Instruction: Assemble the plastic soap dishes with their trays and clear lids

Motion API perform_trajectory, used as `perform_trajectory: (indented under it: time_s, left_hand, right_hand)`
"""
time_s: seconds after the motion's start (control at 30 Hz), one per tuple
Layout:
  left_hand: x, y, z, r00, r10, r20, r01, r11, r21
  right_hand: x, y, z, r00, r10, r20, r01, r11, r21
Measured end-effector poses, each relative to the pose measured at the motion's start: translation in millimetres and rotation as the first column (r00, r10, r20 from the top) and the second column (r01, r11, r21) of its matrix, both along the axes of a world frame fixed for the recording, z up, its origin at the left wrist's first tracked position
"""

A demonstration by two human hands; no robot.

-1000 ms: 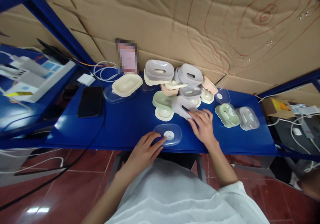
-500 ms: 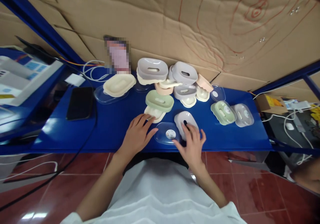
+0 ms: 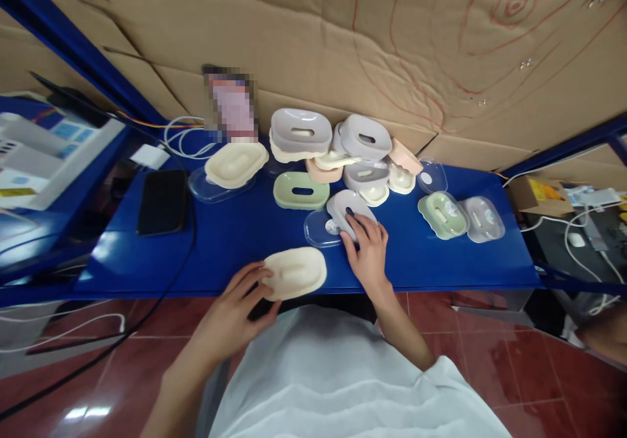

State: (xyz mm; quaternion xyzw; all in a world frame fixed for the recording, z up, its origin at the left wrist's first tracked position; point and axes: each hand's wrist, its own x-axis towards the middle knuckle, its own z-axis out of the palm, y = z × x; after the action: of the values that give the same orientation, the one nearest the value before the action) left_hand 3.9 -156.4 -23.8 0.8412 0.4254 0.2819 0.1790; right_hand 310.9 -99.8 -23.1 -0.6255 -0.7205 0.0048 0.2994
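My left hand [image 3: 247, 297] grips the left end of a cream soap dish tray [image 3: 298, 271] at the table's front edge, fingers over the rim and thumb near its front side. My right hand [image 3: 367, 245] is closed on a pale grey soap dish [image 3: 345, 208] with a slot in it. That dish overlaps a clear lid [image 3: 317, 230] with a round sticker. Behind them lies a green soap dish [image 3: 281, 196], also slotted, flat on the blue table [image 3: 225, 235].
Grey soap dishes [image 3: 301, 131] are piled with cream and peach parts at the back. Two lidded soap dishes [image 3: 448, 216] sit on the right. A cream tray [image 3: 238, 164] rests on a clear lid at left, beside a black phone-like slab [image 3: 162, 202] and cable.
My left hand has drawn the cream tray from under the green dish toward me. The green dish now lies flat. My right hand has pushed the grey dish and clear lid back.
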Motion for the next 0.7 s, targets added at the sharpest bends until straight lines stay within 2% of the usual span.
perform_trajectory:
  time_s: [0.1,0.2,0.3,0.37,0.47,0.6,0.7]
  left_hand:
    - [31.9,-0.4,-4.6,0.996,-0.083,0.019,0.083,0.997,-0.003]
    - [67.5,9.3,-9.5,0.996,-0.086,0.024,0.085,0.996,0.014]
    - [94.9,23.9,-11.2,0.996,-0.086,0.017,0.086,0.996,-0.008]
    - [104.7,32.4,-11.0,0.990,-0.138,0.009,0.138,0.990,0.011]
    - [106.4,39.3,-10.3,0.982,-0.188,-0.029,0.190,0.978,0.080]
    - [91.2,36.4,-9.6,0.987,-0.123,-0.103,0.138,0.977,0.160]
    - [74.8,28.9,-9.9,0.990,-0.073,-0.119,0.094,0.978,0.186]
  right_hand:
    - [13.6,-12.8,4.8,0.994,0.105,-0.007,-0.105,0.994,0.006]
    - [35.9,-41.4,9.3,0.980,0.195,0.035,-0.195,0.981,0.001]
    - [58.4,-70.0,10.7,0.971,0.224,0.078,-0.221,0.974,-0.049]
    - [68.9,-80.6,11.0,0.965,0.245,0.095,-0.236,0.967,-0.096]
    - [73.3,-81.3,13.0,0.939,0.327,0.106,-0.310,0.939,-0.149]
    - [60.1,-68.0,16.8,0.878,0.453,0.153,-0.421,0.885,-0.200]
    - [44.7,-59.4,15.9,0.843,0.491,0.219,-0.455,0.868,-0.196]
